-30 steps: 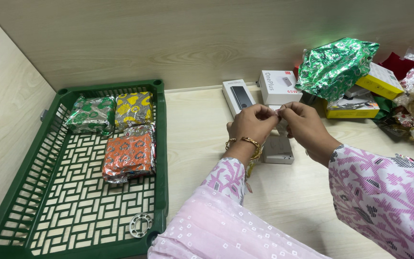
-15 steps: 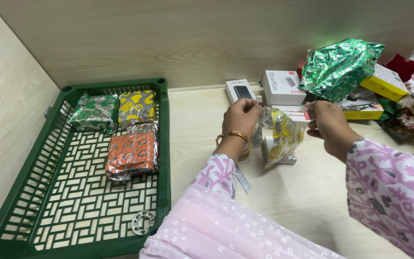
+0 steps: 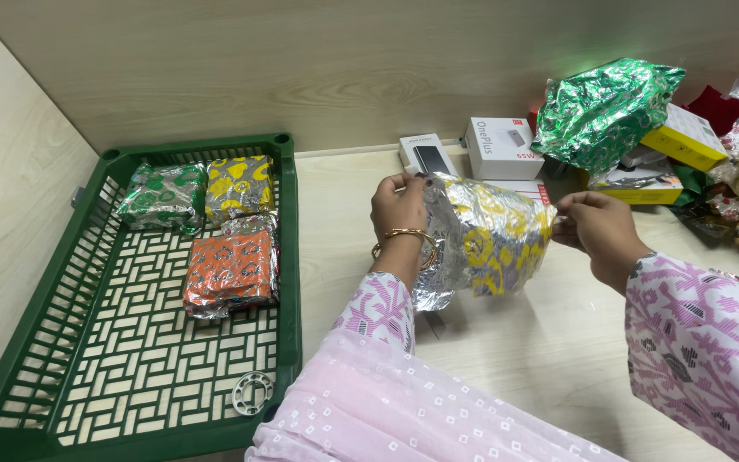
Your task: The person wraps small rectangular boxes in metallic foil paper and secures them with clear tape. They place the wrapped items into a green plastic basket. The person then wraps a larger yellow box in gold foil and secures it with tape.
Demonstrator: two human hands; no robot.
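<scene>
Left hand (image 3: 399, 204) pinching the left edge of a silver and yellow foil sheet (image 3: 485, 244), right hand (image 3: 599, 229) gripping its right edge, both closed on it. Sheet stretched between the two, held up off the table (image 3: 523, 359), long axis running left to right, loose end drooping near the left wrist. Neither hand nearer than the other. Further left, a green basket (image 3: 288, 257) holding wrapped packets (image 3: 231, 269); far right, small boxes (image 3: 499, 147) and crumpled green foil (image 3: 605, 107).
</scene>
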